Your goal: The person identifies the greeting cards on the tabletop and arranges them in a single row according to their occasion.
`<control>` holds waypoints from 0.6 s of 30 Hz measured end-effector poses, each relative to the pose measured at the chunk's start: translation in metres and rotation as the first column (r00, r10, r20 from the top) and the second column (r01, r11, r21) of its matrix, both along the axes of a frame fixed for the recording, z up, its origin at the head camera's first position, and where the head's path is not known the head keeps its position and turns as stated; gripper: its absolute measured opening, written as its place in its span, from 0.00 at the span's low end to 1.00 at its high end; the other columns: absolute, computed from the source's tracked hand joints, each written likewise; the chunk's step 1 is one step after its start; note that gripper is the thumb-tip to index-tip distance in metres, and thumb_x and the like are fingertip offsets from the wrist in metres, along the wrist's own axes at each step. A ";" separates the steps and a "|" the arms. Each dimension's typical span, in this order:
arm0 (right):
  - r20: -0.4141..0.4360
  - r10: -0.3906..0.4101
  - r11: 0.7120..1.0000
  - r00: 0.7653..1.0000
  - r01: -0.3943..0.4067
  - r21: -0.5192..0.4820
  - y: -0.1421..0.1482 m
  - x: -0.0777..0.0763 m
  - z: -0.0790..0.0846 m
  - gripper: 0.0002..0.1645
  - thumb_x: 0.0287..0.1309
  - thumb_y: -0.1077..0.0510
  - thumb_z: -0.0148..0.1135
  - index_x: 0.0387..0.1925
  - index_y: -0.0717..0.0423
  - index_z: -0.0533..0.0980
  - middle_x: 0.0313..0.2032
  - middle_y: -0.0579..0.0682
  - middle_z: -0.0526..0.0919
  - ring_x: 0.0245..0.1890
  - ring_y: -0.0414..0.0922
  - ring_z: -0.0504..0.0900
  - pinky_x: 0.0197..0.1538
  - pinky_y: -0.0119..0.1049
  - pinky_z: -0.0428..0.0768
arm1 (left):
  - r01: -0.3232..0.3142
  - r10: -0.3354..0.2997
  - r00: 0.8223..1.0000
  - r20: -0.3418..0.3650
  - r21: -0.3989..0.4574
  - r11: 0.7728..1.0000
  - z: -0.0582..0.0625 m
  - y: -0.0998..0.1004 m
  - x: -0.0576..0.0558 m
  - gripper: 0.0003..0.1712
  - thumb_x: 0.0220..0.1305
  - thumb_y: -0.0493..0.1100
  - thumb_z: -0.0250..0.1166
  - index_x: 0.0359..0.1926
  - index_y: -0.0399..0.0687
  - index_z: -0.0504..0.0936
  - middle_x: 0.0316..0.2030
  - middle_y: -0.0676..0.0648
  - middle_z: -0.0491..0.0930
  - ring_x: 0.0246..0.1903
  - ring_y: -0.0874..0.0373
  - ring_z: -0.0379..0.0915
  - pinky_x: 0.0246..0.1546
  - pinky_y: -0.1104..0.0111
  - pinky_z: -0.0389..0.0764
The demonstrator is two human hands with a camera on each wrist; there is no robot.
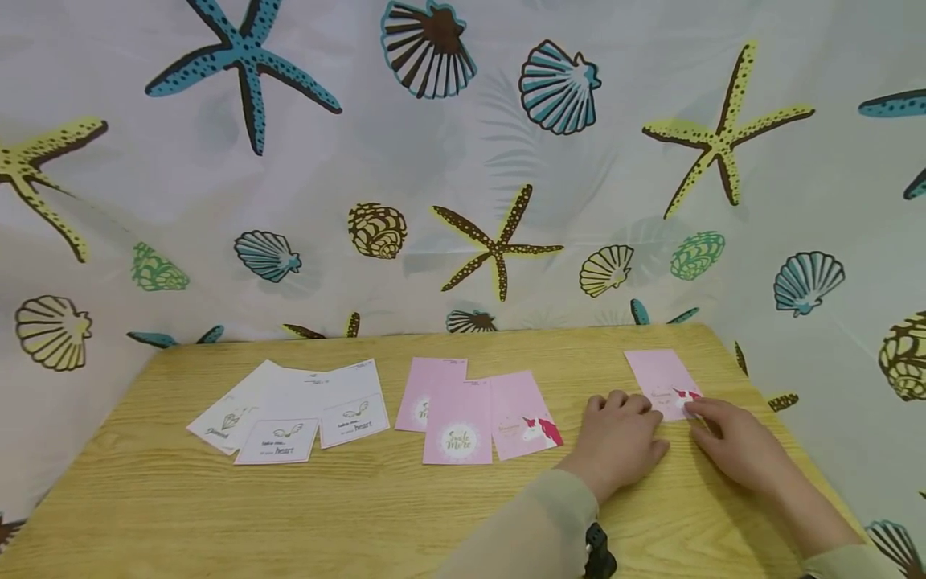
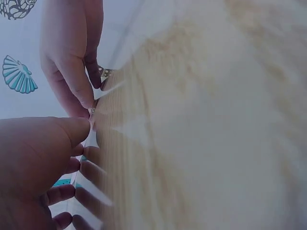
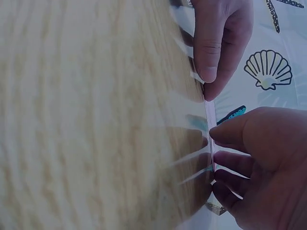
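A pink card with a unicorn printed on it lies flat near the table's right end. At its lower left corner is my left hand, fingers spread and relaxed over the wood. My right hand is at the opposite corner, its index fingertip touching the card beside the unicorn's head. In the right wrist view the card's thin edge shows between both hands' fingertips. Neither hand plainly pinches it. From the left wrist view, the left thumb sits close to the right hand's fingers.
Mid-table lie three overlapping pink cards, one with a unicorn and the others with a round white badge. Further left are several overlapping white cards, some lettered with wings. A wooden table meets a cloth backdrop printed with shells and starfish.
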State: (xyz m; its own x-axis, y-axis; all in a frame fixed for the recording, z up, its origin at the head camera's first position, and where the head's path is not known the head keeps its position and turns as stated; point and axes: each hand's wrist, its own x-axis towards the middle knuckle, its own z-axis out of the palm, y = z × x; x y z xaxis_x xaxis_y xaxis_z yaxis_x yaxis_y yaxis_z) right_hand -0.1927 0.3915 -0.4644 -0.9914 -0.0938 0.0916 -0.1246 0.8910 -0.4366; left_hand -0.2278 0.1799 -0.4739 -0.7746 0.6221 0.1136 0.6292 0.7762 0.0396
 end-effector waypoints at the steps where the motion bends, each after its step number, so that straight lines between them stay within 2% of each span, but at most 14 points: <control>1: -0.004 0.002 1.000 1.000 -0.001 0.009 0.000 0.000 -0.001 0.23 0.76 0.63 0.66 0.65 0.73 0.80 0.66 0.76 0.78 0.69 0.76 0.74 0.67 0.72 0.72 | -0.006 0.006 1.000 0.000 -0.005 1.000 0.001 0.001 0.001 0.25 0.82 0.70 0.57 0.72 0.77 0.81 0.71 0.66 0.75 0.69 0.61 0.68 0.68 0.57 0.70; 4: -0.010 -0.009 1.000 1.000 0.009 0.029 0.002 -0.001 -0.003 0.22 0.75 0.63 0.66 0.63 0.73 0.81 0.67 0.76 0.78 0.69 0.77 0.74 0.67 0.72 0.72 | -0.033 0.033 0.999 0.005 -0.018 0.999 0.001 0.006 0.003 0.26 0.81 0.72 0.57 0.73 0.80 0.80 0.71 0.65 0.74 0.70 0.59 0.67 0.69 0.55 0.69; 11: -0.007 -0.048 0.998 0.999 0.049 0.041 0.006 -0.001 -0.003 0.23 0.74 0.63 0.64 0.63 0.74 0.80 0.68 0.78 0.75 0.69 0.78 0.72 0.67 0.74 0.70 | -0.133 0.134 0.988 0.075 -0.022 0.991 0.007 0.021 0.012 0.29 0.79 0.77 0.51 0.74 0.87 0.77 0.70 0.58 0.74 0.71 0.55 0.66 0.72 0.43 0.65; 18: -0.006 -0.064 0.997 0.998 0.064 0.032 0.009 0.000 -0.005 0.25 0.73 0.64 0.62 0.65 0.75 0.78 0.70 0.79 0.73 0.70 0.79 0.70 0.68 0.74 0.69 | -0.168 0.170 0.983 0.066 -0.037 0.985 0.011 0.027 0.014 0.30 0.78 0.79 0.50 0.74 0.91 0.75 0.71 0.58 0.73 0.71 0.55 0.66 0.72 0.37 0.62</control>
State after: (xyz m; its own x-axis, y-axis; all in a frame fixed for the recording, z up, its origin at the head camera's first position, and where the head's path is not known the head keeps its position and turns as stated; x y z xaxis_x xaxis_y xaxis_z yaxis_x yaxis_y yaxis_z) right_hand -0.1922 0.4001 -0.4698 -0.9949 -0.0332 0.0948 -0.0692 0.9109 -0.4068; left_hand -0.2135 0.2071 -0.4628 -0.8743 0.4837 0.0393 0.4852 0.8728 0.0527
